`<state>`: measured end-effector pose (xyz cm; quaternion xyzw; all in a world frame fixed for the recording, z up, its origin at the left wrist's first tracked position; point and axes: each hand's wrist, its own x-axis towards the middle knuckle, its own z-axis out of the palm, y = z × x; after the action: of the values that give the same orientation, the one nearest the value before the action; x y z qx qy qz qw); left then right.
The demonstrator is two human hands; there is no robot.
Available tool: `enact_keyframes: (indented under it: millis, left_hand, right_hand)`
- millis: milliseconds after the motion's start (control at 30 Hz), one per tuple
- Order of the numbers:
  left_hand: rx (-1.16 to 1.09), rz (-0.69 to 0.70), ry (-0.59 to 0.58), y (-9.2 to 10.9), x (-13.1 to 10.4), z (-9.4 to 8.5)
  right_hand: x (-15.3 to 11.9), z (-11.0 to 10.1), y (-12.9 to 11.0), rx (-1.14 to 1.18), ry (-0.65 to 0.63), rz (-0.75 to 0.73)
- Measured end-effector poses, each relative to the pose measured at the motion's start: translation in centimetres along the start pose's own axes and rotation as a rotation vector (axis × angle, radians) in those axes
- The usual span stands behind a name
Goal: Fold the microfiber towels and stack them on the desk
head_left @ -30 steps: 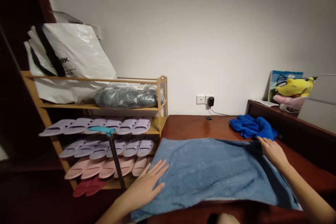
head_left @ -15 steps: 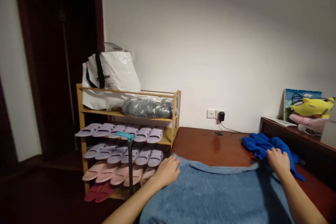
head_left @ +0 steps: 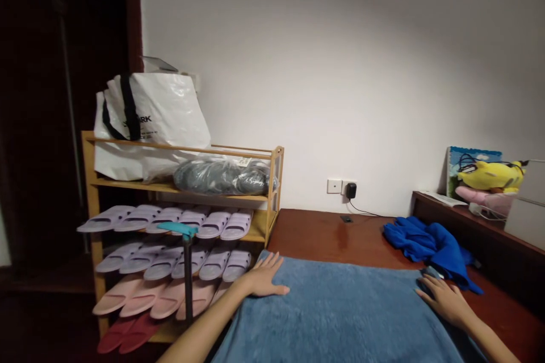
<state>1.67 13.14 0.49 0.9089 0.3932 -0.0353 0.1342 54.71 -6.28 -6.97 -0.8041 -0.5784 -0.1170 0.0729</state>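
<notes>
A blue-grey towel-like cloth [head_left: 340, 312] lies spread over the near part of the brown tabletop [head_left: 315, 232], and its near side runs out of view. On its far left corner rests my left hand [head_left: 264, 279], fingers stretched and spread, palm down. My right hand [head_left: 445, 295] lies on the far right corner with its fingers extended. Neither hand is closed around the fabric. Just beyond my right hand is a crumpled bright blue cloth [head_left: 430, 244].
To the left stands a wooden shoe rack [head_left: 272, 221] with several slippers [head_left: 213, 224], a white bag [head_left: 166, 108] and a plastic-wrapped bundle [head_left: 225, 176]. A teal-topped pole [head_left: 187, 272] rises before it. A black plug [head_left: 351, 190] sits in the wall; a yellow plush toy [head_left: 489, 176] is on the right ledge.
Both hands have gone from gripping the towel's far corners to lying flat on it. The towel's far edge has come down and flattened onto the table. The view has shifted slightly right.
</notes>
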Motion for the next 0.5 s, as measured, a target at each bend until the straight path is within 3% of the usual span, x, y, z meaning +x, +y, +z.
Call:
enact_keyframes:
  millis: [167,367,500]
  left_hand:
    - [-0.042,0.008,-0.061,-1.2,1.2,-0.2]
    - [-0.058,0.028,-0.033,-1.7,1.2,0.6]
    - [-0.056,0.031,0.007,-1.9,1.2,1.4]
  right_hand:
    - [0.3,1.9,4.7,-0.057,0.031,0.091]
    - [0.3,2.2,7.4,-0.182,0.153,0.150]
    - [-0.3,2.5,8.7,-0.203,0.199,0.265]
